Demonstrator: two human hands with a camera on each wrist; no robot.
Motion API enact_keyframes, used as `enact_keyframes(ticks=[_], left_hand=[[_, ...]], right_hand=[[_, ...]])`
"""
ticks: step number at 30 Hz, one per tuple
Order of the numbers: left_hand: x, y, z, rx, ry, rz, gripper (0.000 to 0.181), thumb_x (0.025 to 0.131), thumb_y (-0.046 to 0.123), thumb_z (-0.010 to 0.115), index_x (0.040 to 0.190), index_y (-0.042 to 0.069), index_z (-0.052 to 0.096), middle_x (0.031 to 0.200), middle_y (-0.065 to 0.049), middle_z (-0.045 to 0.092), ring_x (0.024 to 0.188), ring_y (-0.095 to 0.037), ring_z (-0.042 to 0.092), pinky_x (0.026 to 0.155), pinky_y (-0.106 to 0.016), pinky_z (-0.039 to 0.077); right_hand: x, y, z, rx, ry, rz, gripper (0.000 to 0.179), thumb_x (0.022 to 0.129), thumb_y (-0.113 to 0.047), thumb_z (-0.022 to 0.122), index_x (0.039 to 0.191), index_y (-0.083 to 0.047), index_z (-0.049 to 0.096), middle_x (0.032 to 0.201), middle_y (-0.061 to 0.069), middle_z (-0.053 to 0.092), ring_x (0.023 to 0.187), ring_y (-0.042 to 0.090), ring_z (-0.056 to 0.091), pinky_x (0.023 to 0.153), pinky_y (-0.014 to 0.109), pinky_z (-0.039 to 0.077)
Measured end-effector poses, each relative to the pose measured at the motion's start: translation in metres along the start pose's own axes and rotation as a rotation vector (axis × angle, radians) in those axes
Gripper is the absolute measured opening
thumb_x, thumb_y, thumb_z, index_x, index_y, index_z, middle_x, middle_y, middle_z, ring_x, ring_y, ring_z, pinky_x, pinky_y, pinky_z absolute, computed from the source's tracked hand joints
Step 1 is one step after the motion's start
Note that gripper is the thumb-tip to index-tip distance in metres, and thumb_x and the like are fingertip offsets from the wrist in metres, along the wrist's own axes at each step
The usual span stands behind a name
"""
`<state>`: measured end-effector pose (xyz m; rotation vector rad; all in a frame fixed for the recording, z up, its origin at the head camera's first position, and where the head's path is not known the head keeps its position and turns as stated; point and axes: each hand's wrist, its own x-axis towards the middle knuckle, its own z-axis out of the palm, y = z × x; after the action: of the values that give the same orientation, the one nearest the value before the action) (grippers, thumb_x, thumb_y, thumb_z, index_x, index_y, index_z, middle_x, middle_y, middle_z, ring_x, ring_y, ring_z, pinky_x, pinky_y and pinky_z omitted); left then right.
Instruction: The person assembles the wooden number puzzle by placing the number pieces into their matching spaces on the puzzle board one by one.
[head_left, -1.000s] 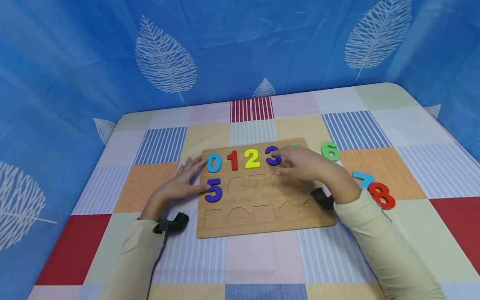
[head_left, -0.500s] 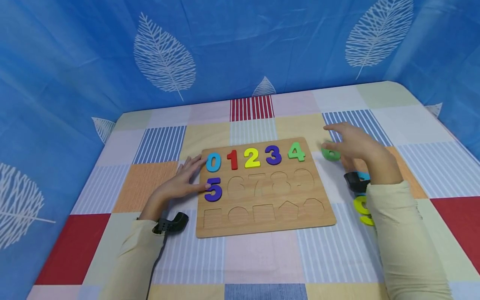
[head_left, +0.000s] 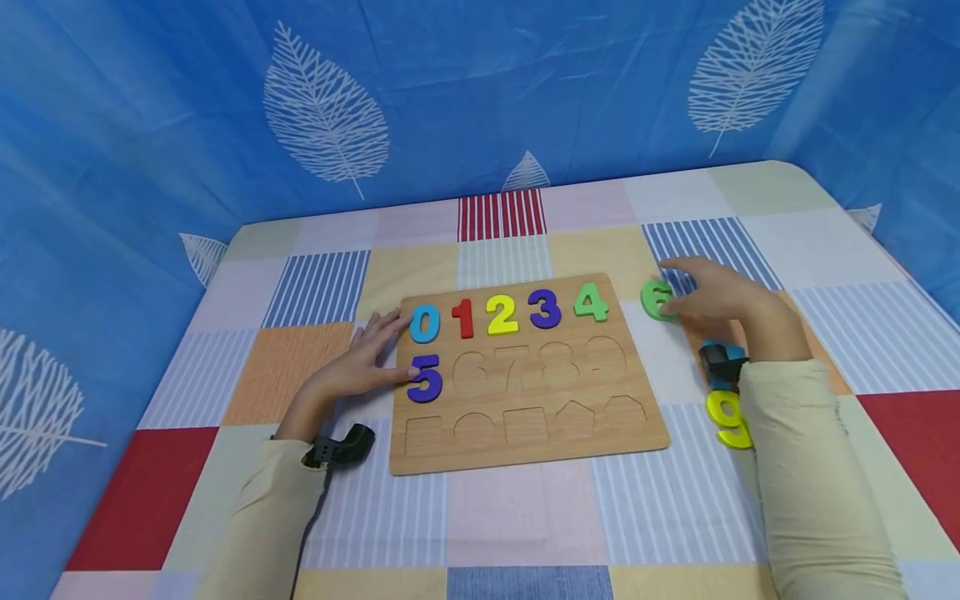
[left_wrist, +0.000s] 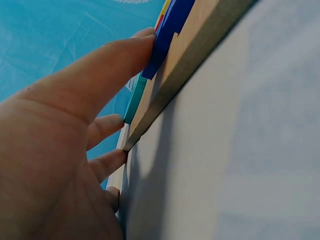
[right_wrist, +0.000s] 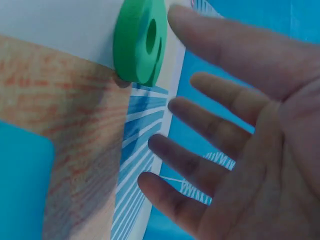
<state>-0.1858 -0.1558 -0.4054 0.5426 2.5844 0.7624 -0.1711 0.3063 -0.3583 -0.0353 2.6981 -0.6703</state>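
Observation:
A wooden number board (head_left: 495, 458) lies on the table, with the dark blue 5 (head_left: 426, 379) at its left side. My left hand (head_left: 360, 367) rests along the board's left edge. Its thumb touches the 5 and its fingers lie by the light blue 0 (head_left: 425, 323); the left wrist view shows the thumb tip against the 5's side (left_wrist: 167, 37). Right of the board lies a green 6 (head_left: 654, 299). My right hand (head_left: 720, 292) hovers beside it, thumb and fingers spread. In the right wrist view the thumb is near the green 6 (right_wrist: 135, 45), with nothing gripped.
Red 1 (head_left: 462, 318), yellow 2 (head_left: 502, 314), dark blue 3 (head_left: 545, 309) and green 4 (head_left: 591, 302) sit in the board's top row. A yellow 9 (head_left: 729, 421) lies by the right sleeve. The blue 7 (head_left: 722, 343) is mostly covered by the wrist camera.
My right hand has moved off the board from near the 3 and 4, to the right, and come down beside the green 6. The 4 is uncovered. My left hand has stayed put.

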Motion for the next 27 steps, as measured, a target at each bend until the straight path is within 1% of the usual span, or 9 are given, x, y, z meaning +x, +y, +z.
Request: enact_keyframes(ticks=[4, 8, 14, 19, 23, 27], left_hand=[[-0.0007, -0.0004, -0.0009, -0.006, -0.005, 0.013, 0.086, 0.080, 0.043, 0.065, 0.147, 0.020, 0.017, 0.155, -0.007, 0.005, 0.141, -0.030, -0.014, 0.110, -0.055, -0.012], [-0.0013, -0.0012, -0.0016, -0.014, -0.011, 0.015, 0.087, 0.080, 0.044, 0.065, 0.147, 0.020, 0.017, 0.155, -0.008, 0.005, 0.140, -0.030, -0.015, 0.110, -0.056, -0.012], [-0.0007, -0.0016, -0.0020, -0.007, -0.014, 0.017, 0.086, 0.080, 0.044, 0.065, 0.147, 0.020, 0.017, 0.155, -0.008, 0.005, 0.141, -0.030, -0.014, 0.110, -0.055, -0.011], [0.0000, -0.0006, -0.0024, 0.001, -0.013, 0.006, 0.086, 0.080, 0.045, 0.065, 0.147, 0.021, 0.017, 0.155, -0.008, 0.005, 0.141, -0.030, -0.014, 0.110, -0.056, -0.010], [0.0002, 0.0005, -0.0031, -0.003, -0.011, 0.001, 0.086, 0.080, 0.044, 0.065, 0.147, 0.021, 0.017, 0.155, -0.008, 0.004, 0.141, -0.029, -0.014, 0.110, -0.056, -0.010], [-0.0001, 0.0008, -0.0032, -0.006, -0.014, 0.002, 0.086, 0.080, 0.044, 0.065, 0.147, 0.020, 0.017, 0.155, -0.009, 0.004, 0.141, -0.030, -0.014, 0.111, -0.055, -0.010]], right_hand=[[0.0019, -0.0006, 0.0029, 0.025, -0.058, -0.007, 0.077, 0.084, -0.022, 0.064, 0.144, -0.003, 0.020, 0.144, 0.033, 0.017, 0.129, 0.052, 0.015, 0.100, 0.068, 0.019], [0.0030, 0.0006, 0.0049, 0.018, -0.076, -0.009, 0.078, 0.083, -0.020, 0.065, 0.144, -0.003, 0.020, 0.143, 0.033, 0.017, 0.128, 0.052, 0.018, 0.100, 0.067, 0.020], [0.0026, 0.0009, 0.0063, -0.006, -0.066, 0.009, 0.072, 0.083, -0.017, 0.065, 0.141, -0.001, 0.025, 0.142, 0.033, 0.020, 0.125, 0.052, 0.022, 0.099, 0.067, 0.024], [0.0025, -0.0011, 0.0054, -0.041, -0.049, 0.000, 0.070, 0.084, -0.016, 0.063, 0.141, 0.000, 0.026, 0.141, 0.033, 0.022, 0.126, 0.053, 0.021, 0.099, 0.067, 0.023], [0.0038, -0.0022, 0.0051, -0.051, -0.040, -0.002, 0.070, 0.085, -0.018, 0.062, 0.141, 0.000, 0.025, 0.142, 0.033, 0.022, 0.126, 0.052, 0.021, 0.100, 0.066, 0.022], [0.0055, -0.0030, 0.0060, -0.058, -0.030, 0.012, 0.072, 0.085, -0.024, 0.063, 0.141, 0.000, 0.025, 0.142, 0.032, 0.023, 0.126, 0.052, 0.022, 0.100, 0.066, 0.022]])
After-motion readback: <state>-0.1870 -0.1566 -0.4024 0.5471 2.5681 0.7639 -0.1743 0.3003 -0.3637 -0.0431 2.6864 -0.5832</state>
